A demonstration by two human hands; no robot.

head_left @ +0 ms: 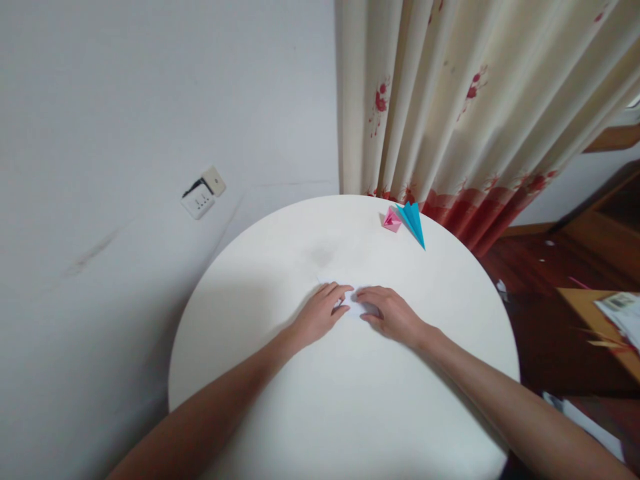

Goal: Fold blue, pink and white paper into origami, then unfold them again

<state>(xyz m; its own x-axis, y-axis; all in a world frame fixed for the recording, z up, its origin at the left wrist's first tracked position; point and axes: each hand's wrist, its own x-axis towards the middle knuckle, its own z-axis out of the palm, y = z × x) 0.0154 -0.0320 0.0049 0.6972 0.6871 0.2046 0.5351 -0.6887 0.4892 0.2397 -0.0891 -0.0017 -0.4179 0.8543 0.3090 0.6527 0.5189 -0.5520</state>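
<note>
A small piece of white paper (354,307) lies flat near the middle of a round white table (280,413). My left hand (320,315) presses on its left part, fingers bent down onto it. My right hand (393,313) presses on its right part, so most of the sheet is hidden under both hands. The fingertips of the two hands nearly meet over the paper. Its far corner pokes out behind my left fingers.
A blue folded paper plane (413,223) and a pink folded paper shape (391,220) lie at the table's far edge. A flowered curtain (475,113) hangs behind. A wall socket (203,193) sits on the left wall. A wooden shelf with papers (613,320) stands right.
</note>
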